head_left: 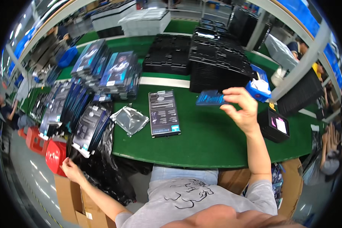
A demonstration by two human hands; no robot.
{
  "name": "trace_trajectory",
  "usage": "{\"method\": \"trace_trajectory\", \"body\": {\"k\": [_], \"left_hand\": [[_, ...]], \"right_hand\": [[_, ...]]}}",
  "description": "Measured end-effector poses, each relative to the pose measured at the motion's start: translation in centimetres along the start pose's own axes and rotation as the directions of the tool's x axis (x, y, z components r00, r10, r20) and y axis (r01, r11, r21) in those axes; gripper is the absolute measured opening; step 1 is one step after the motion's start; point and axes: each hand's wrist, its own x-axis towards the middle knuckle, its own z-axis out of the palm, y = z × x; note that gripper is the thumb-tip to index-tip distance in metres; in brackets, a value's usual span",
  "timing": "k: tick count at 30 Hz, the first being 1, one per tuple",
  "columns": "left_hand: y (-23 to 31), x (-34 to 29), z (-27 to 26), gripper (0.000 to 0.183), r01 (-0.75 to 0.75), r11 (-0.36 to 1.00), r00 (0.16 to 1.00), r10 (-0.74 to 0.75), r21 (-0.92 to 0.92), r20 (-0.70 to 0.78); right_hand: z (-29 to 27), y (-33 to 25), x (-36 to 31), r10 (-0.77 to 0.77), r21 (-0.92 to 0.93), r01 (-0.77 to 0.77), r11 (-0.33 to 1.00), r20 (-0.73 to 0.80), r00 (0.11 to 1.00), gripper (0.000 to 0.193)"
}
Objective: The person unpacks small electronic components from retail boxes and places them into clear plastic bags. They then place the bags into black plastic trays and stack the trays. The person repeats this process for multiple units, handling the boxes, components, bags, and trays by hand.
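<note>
In my raised right hand [242, 108], a small dark-blue printed card [211, 98] is pinched by one end between thumb and fingers, over the right part of the green table [193, 146]. Down at the table's left edge, my left hand [72, 171] has its fingers drawn together beside a black plastic bag [106, 174]; what they hold is hidden. A flat dark retail box [164, 113] lies back-up in the middle of the table. Left of it rests a silvery clear plastic pouch [130, 119]. Leaning rows of similar boxes [90, 127] stand above my left hand.
Stacks of blue boxes [119, 70] rise at the back left, black plastic trays [220, 57] at the back centre. A blue bin [259, 91] and a black box [274, 126] stand right. Red stools [56, 156] and a cardboard carton [69, 197] are on the left floor.
</note>
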Motion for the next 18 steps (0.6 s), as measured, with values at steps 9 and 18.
{"method": "trace_trajectory", "body": {"k": [9,18], "left_hand": [[-0.6,0.2,1.7,0.02,0.014,0.966,0.884,-0.133,0.259,0.448],[14.0,2.6,-6.7,0.017,-0.301,0.903,0.953,0.295,-0.306,-0.067]], "right_hand": [[-5.8,8.0,5.0,0.051,-0.156,-0.131,0.979,-0.437,0.898,0.02],[-2.6,10.5,5.7,0.073,-0.632,-0.217,0.744,-0.245,0.967,0.026]]}}
